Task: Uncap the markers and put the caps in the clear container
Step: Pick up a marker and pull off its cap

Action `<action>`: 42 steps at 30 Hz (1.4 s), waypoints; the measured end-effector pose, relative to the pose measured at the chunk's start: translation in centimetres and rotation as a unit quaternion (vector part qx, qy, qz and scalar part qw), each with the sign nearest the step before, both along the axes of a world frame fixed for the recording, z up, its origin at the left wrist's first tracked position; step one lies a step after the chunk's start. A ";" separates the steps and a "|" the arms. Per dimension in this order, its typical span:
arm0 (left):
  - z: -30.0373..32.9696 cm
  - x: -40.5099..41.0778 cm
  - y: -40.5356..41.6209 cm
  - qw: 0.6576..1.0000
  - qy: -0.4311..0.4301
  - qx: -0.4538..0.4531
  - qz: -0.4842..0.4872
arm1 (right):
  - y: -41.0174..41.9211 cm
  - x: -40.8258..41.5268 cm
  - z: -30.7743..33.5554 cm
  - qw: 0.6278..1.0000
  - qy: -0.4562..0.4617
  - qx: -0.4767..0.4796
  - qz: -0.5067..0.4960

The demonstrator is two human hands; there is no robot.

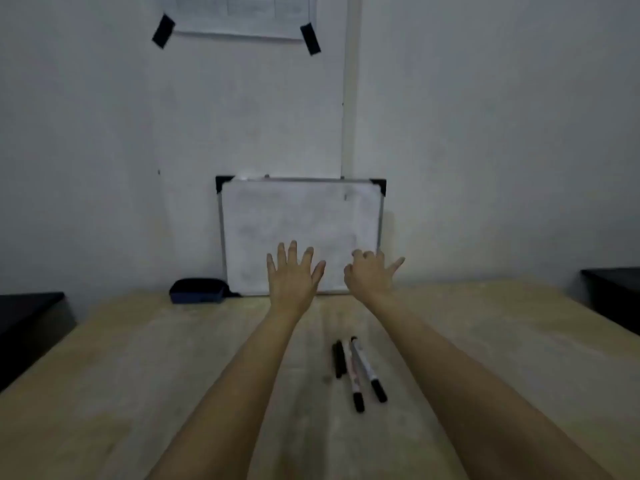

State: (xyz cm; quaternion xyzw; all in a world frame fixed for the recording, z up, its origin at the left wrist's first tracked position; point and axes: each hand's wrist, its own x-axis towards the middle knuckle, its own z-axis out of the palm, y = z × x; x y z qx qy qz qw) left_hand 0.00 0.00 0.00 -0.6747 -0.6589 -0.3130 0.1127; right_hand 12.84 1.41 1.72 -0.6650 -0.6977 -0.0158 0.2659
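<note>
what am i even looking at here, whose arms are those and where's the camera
There is one picture, taken by a wide-angle camera worn on a person's head, looking forward and down. So the two bare arms reaching away from you belong to the wearer; there is no robot.

The left hand is spread open, and the right hand has its fingers partly curled. Both are raised in front of a small whiteboard that leans against the wall at the far edge of a wooden table. Neither hand holds anything.

On the table, between the forearms, lie three markers side by side. Whether their caps are on is hard to tell. At the back left sits a dark tray-like container. A paper sheet is taped to the wall above.
</note>
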 end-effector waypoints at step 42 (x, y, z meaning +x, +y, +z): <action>-11.7 2.7 -10.6 0.969 -0.130 0.023 -0.208 | -9.5 7.4 -13.6 0.979 0.082 0.043 0.183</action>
